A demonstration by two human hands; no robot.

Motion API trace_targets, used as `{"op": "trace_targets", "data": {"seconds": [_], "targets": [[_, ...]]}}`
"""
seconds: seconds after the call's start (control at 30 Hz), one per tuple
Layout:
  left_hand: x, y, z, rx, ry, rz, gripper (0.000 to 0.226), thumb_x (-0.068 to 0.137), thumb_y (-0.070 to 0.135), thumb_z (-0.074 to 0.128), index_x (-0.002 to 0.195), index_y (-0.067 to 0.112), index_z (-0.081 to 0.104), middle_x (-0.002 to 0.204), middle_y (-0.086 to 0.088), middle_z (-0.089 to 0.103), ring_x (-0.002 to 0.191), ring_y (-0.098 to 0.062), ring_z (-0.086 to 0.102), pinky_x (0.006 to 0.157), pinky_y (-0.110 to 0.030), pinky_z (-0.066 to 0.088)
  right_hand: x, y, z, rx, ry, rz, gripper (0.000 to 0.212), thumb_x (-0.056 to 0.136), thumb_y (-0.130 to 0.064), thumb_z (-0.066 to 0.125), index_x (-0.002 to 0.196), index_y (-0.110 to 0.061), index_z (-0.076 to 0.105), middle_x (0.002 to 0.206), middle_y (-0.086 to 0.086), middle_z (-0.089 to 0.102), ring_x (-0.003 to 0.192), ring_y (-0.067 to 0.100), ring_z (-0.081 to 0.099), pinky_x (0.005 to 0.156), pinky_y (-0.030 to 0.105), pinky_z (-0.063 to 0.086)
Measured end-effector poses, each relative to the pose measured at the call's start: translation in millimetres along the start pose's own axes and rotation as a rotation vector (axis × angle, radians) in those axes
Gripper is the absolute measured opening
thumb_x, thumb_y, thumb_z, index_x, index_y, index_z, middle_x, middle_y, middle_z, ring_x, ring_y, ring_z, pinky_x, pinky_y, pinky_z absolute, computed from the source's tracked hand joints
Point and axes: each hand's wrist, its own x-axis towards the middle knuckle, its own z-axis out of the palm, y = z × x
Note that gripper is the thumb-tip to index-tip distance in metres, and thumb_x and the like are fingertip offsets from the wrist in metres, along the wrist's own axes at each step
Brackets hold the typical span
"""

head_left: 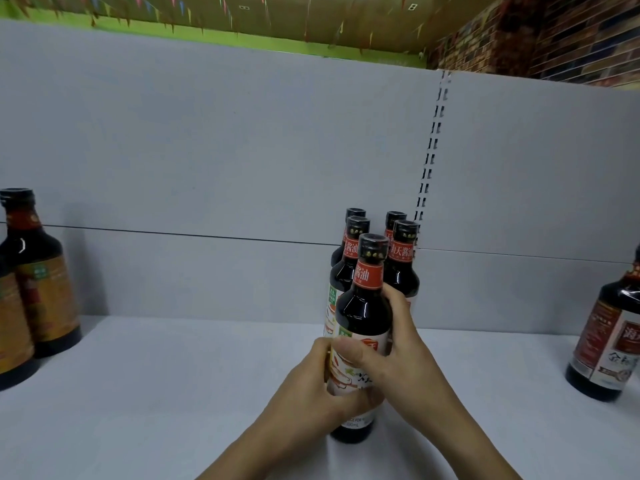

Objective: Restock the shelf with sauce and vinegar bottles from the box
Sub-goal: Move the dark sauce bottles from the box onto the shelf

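The front soy sauce bottle (363,306) stands at lower centre of the frame on the white shelf (173,393), held by both hands. It is dark, glossy glass with rounded shoulders, a narrow neck and a black cap. A red band round its neck reads "酱油". Its white body label shows a food picture and a red brand mark, mostly covered by fingers, and the small print at its foot ends in "mL".

The left hand (311,386) wraps the lower label from the left side of the frame. The right hand (398,362) grips from the right, with its thumb across the label front and its fingers curled behind the shoulder.

Directly behind it stand four matching bottles (403,261) in two close rows. One of their red neck bands reads "海天酱油". They stand against the smooth grey back panel (242,150), beside a slotted metal upright (433,150).

At the far left edge are two larger dark bottles (38,271) with orange-brown labels, whose print is too blurred to read. At the far right edge, another dark bottle (602,341) carries a red and white label with "金" legible.

Across the top of the frame are a green strip and coloured bunting (180,8), with brick-patterned wall (554,36) at upper right.
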Motion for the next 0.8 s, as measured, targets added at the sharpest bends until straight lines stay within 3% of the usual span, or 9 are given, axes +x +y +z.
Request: {"op": "trace_targets", "data": {"seconds": [0.2, 0.27, 0.37, 0.47, 0.63, 0.8], "targets": [[-0.2, -8.0, 0.2, 0.134, 0.107, 0.048, 0.050, 0.080, 0.045, 0.080, 0.118, 0.046, 0.047, 0.113, 0.030, 0.070, 0.102, 0.007, 0.068, 0.090, -0.028, 0.061, 3.2, 2.0, 0.6, -0.115, 0.001, -0.023, 0.100, 0.059, -0.057, 0.080, 0.138, -0.074, 0.021, 0.142, -0.033, 0.041, 0.135, 0.009, 0.050, 0.105, 0.049, 0.051], [1.3, -10.7, 0.3, 0.165, 0.122, 0.065, 0.049, 0.079, 0.048, 0.079, 0.116, 0.047, 0.048, 0.112, 0.032, 0.069, 0.101, 0.007, 0.068, 0.087, -0.025, 0.061, 3.2, 4.1, -0.6, -0.129, 0.000, -0.034, 0.101, 0.060, -0.058, 0.079, 0.138, -0.075, 0.017, 0.144, -0.037, 0.036, 0.137, 0.007, 0.047, 0.106, 0.049, 0.050], [2.1, -13.4, 1.6, 0.204, 0.156, 0.084, 0.047, 0.079, 0.052, 0.078, 0.113, 0.050, 0.046, 0.109, 0.041, 0.065, 0.098, 0.012, 0.067, 0.081, -0.018, 0.060, 1.4, 9.8, -1.1, -0.118, 0.000, -0.048, 0.100, 0.074, -0.042, 0.086, 0.138, -0.074, 0.017, 0.143, -0.039, 0.032, 0.137, 0.001, 0.045, 0.107, 0.044, 0.051], [3.5, -16.2, 3.7, 0.223, 0.206, 0.111, 0.048, 0.076, 0.059, 0.075, 0.113, 0.052, 0.045, 0.110, 0.037, 0.067, 0.096, 0.008, 0.069, 0.082, -0.021, 0.060, -1.8, 15.0, -2.4, -0.115, -0.016, -0.045, 0.097, 0.079, -0.034, 0.086, 0.138, -0.072, 0.019, 0.142, -0.036, 0.034, 0.131, 0.000, 0.051, 0.103, 0.037, 0.055], [1.8, -18.0, 8.1, 0.263, 0.253, 0.129, 0.049, 0.073, 0.067, 0.070, 0.111, 0.064, 0.040, 0.107, 0.046, 0.062, 0.094, 0.012, 0.068, 0.081, -0.018, 0.060, -1.0, 26.5, -3.1, -0.117, -0.004, -0.021, 0.092, 0.076, -0.042, 0.086, 0.139, -0.066, 0.023, 0.141, -0.027, 0.048, 0.126, 0.002, 0.057, 0.101, 0.036, 0.055], [3.9, -18.3, 9.4, 0.280, 0.303, 0.125, 0.048, 0.074, 0.070, 0.066, 0.112, 0.067, 0.036, 0.106, 0.044, 0.063, 0.095, 0.012, 0.067, 0.083, -0.019, 0.060, 3.8, 36.2, 4.9, -0.092, 0.020, 0.007, 0.067, 0.079, -0.039, 0.084, 0.119, -0.061, 0.035, 0.130, -0.026, 0.055, 0.119, 0.000, 0.060, 0.089, 0.021, 0.055]]}}
